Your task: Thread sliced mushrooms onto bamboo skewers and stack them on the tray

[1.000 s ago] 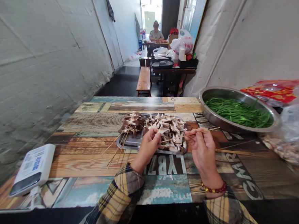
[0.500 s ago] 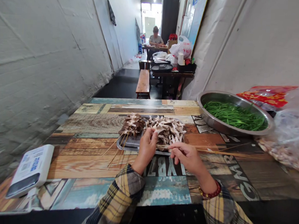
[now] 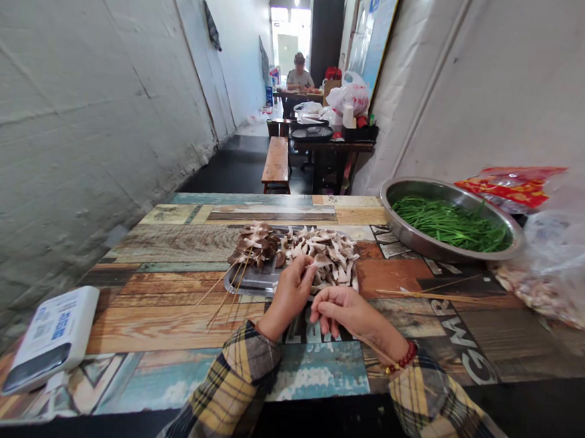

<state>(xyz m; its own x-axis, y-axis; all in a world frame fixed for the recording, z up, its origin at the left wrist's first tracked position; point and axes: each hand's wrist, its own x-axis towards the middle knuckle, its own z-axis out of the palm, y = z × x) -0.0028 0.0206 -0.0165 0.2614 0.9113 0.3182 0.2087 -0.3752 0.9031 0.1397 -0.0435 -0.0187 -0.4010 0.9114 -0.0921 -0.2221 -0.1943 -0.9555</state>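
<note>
My left hand (image 3: pixel 293 289) is closed, pinching a pale oyster mushroom (image 3: pixel 321 260) at the front of the mushroom heap. Low beside it, my right hand (image 3: pixel 341 310) has its fingers curled inward; whatever it holds, if anything, does not show clearly. Loose torn oyster mushrooms (image 3: pixel 339 247) pile up on the right of a clear plastic tray (image 3: pixel 247 289). On the tray's left lie browner mushrooms (image 3: pixel 257 238) threaded on bamboo skewers (image 3: pixel 227 296), whose bare ends stick out over the near rim onto the table.
More bamboo skewers (image 3: pixel 412 294) lie right of my hands. A steel basin (image 3: pixel 406 237) of green chives (image 3: pixel 452 223) stands at the back right, near plastic bags (image 3: pixel 556 244). A white box-shaped device (image 3: pixel 54 336) with a cable sits left. Farther off, a person (image 3: pixel 299 76) sits at another table.
My right hand has turned and dropped slightly nearer to me, and the skewer seen between my hands no longer shows. The left hand still pinches by the heap. The view has shifted slightly.
</note>
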